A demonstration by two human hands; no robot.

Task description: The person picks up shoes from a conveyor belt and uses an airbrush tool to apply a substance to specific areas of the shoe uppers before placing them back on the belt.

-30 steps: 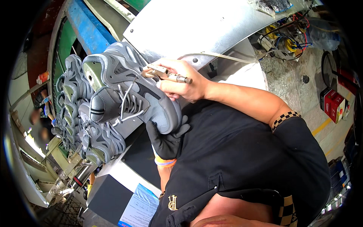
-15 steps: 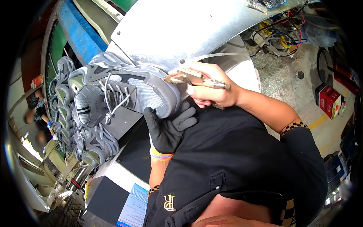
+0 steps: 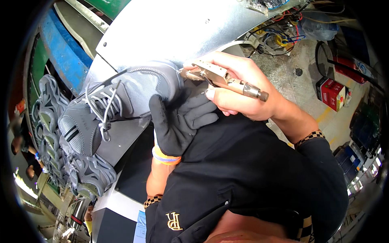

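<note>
Head view: at far left, a stack of grey shoes [image 3: 48, 125], with another loose shoe [image 3: 90, 175] lying nearer the person. Right of these, the worked shoe [image 3: 139, 87] lies at the near edge of the metal bench [image 3: 162, 38], laces up, tongue end to the left, toe to the right. Left hand [image 3: 174, 123], in a dark glove, is part open around the toe: thumb against the upper, fingers loosely extended; cannot tell how firmly it holds. Next, a metal hand tool [image 3: 221, 79], tip at the toe's edge; touching or just off, cannot tell. Right hand [image 3: 248, 90], bare, is closed on the tool, thumb below it. Farther right, a red box [image 3: 330, 93] on the floor. Step in hand, my reading: tool work along the toe edge. Next move would call for a steady toe and a light, controlled tip following that curve, clear of the gloved fingers.
</note>
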